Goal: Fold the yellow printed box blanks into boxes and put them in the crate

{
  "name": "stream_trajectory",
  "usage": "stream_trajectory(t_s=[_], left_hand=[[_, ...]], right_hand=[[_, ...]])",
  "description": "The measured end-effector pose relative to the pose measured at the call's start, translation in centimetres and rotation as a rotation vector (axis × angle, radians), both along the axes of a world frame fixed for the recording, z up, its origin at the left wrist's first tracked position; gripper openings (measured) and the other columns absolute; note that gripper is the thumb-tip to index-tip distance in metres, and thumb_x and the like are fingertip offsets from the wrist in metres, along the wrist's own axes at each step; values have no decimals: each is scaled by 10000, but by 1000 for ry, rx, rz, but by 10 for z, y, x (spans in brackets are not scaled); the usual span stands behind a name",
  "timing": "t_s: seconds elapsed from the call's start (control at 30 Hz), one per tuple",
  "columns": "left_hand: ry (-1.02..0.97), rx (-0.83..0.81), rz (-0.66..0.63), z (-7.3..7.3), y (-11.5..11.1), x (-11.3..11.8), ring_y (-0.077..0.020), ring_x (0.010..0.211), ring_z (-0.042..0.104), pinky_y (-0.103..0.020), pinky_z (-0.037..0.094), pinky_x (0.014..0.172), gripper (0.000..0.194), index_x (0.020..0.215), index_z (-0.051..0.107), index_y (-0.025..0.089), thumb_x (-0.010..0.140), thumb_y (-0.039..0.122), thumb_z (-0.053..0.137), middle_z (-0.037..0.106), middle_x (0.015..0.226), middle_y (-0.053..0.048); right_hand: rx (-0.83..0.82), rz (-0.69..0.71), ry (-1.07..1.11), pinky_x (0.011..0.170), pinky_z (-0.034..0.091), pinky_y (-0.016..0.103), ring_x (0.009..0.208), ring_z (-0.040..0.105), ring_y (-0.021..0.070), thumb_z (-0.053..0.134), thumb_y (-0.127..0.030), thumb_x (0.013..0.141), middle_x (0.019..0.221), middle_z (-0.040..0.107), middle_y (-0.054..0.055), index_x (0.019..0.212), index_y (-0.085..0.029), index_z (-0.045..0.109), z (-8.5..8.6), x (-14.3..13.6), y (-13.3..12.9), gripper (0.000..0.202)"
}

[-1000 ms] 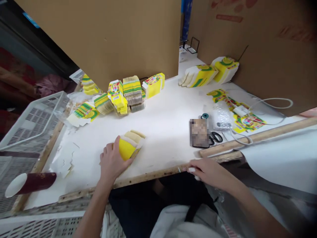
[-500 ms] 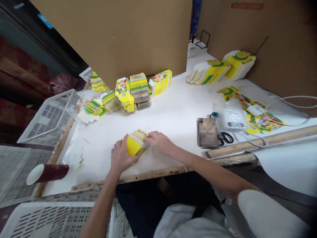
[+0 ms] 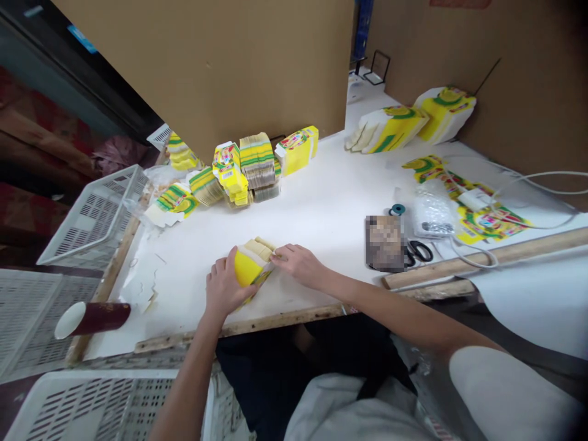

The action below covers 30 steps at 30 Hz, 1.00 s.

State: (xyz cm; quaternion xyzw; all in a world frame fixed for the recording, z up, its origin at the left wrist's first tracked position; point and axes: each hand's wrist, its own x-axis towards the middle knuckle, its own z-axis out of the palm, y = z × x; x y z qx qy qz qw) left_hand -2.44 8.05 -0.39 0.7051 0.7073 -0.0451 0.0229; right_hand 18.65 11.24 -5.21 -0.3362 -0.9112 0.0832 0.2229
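A stack of yellow printed flat cartons [image 3: 247, 268] rests on the white table near its front edge, with pale flaps at its far end. My left hand [image 3: 225, 289] grips the stack from the left, thumb along the near side and fingers over the far side. At the stack's right corner, my right hand [image 3: 297, 264] has its fingers closed on the flap edges. Its fingertips partly hide what they pinch. Further back stand more carton stacks: a striped bundle [image 3: 257, 158], a yellow bundle [image 3: 229, 173] and another bundle [image 3: 298, 152].
Scissors [image 3: 419, 251], a teal spool [image 3: 397, 210] and a bubble-wrapped item [image 3: 432, 211] lie to the right, by a white cable [image 3: 528, 182]. More cartons [image 3: 390, 130] lean at the back right. A maroon cup [image 3: 105, 318] lies on its side at the left, near white crates [image 3: 98, 211].
Both hands stay on the carton stack in nearly the same place. My right fingers have shifted very slightly at the flap corner. The whole view has tilted a little.
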Motion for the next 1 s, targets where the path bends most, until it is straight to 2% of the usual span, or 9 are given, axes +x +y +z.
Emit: stream_trajectory(t_s=[0.27, 0.4, 0.5, 0.7, 0.83, 1.0], left_hand=[[12, 4, 1, 0, 0, 0, -346, 1082, 478, -432, 385, 859, 899, 1386, 258, 167, 640, 514, 621, 489, 1189, -163], [12, -4, 8, 0, -1, 0, -345, 1076, 481, -429, 387, 856, 901, 1389, 251, 163, 640, 500, 622, 487, 1181, -164], [13, -13, 19, 1, -4, 2, -347, 1072, 479, -434, 388, 853, 911, 1397, 239, 157, 643, 500, 618, 488, 1178, -165], [8, -13, 56, 2, -13, 8, -357, 1073, 476, -447, 388, 855, 896, 1395, 248, 138, 661, 516, 596, 484, 1176, -180], [11, 1, 90, 0, -15, 9, -350, 1076, 477, -442, 388, 862, 865, 1391, 260, 132, 668, 478, 586, 481, 1175, -177], [24, 19, 161, -1, -15, 10, -343, 1064, 486, -439, 398, 847, 872, 1393, 251, 140, 666, 493, 580, 484, 1157, -169]], right_hand=[[8, -28, 3, 803, 412, 356, 983, 511, 226, 384, -130, 942, 1113, 570, 150, 1138, -105, 542, -1, -2, -7, 253], [-13, -46, -16, 794, 404, 356, 965, 503, 232, 352, -137, 948, 1067, 578, 142, 1020, -118, 582, 1, -5, -6, 242], [-48, -44, -32, 767, 406, 354, 906, 516, 231, 358, -119, 932, 1000, 594, 135, 942, -126, 588, 3, -8, -3, 231], [-188, -73, -25, 759, 424, 335, 856, 560, 225, 469, -124, 854, 974, 616, 129, 1014, -114, 557, 5, -21, 2, 183], [-320, -182, 21, 722, 451, 307, 843, 589, 212, 512, -188, 836, 995, 614, 126, 1055, -123, 530, 7, -38, -1, 228], [-481, -398, 120, 731, 474, 318, 843, 603, 208, 457, -156, 847, 983, 612, 115, 1036, -134, 526, 8, -57, -16, 203]])
